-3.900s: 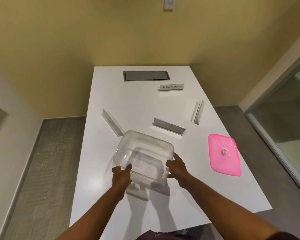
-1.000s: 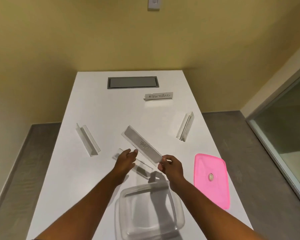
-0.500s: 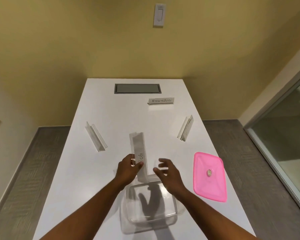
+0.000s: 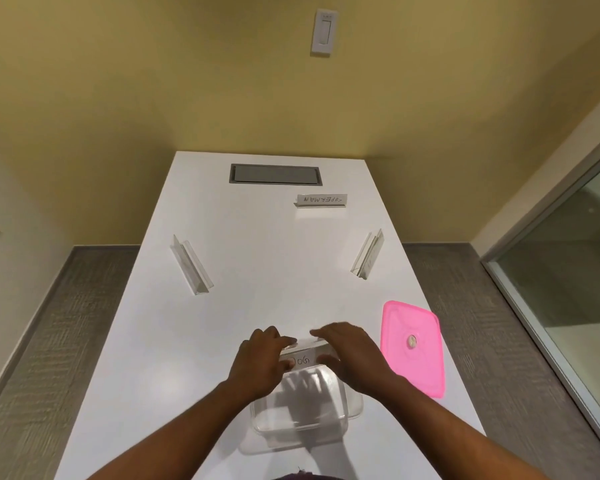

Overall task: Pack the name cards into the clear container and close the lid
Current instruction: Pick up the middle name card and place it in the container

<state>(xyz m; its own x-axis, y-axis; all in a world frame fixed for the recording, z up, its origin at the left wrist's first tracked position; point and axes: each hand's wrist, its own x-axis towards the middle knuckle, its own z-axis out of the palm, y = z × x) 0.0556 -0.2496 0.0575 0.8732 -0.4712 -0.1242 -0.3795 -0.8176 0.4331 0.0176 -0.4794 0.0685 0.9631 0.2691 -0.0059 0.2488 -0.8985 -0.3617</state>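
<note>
You've got both hands on one clear acrylic name card holder with a white handwritten insert (image 4: 302,359), right at the far rim of the clear rectangular plastic container (image 4: 307,415) sitting on the white rectangular table (image 4: 257,271) close to you. Your left hand (image 4: 260,362) pinches the holder's left end, thumb on the front face and fingers curled over the top edge. Your right hand (image 4: 352,355) covers its right end, fingers draped over the top (whether they actually grip it or just rest there, can't tell from this angle). The card looks level with the container's far wall; I can't tell if it's inside yet.

Three more holders are out on the table: an angled clear one on the left (image 4: 191,265), an angled clear one on the right (image 4: 368,254), and a far one with upside-down lettering (image 4: 321,200). The pink rectangular plastic lid (image 4: 413,346) lies flat just right of your right hand, off the container.
</note>
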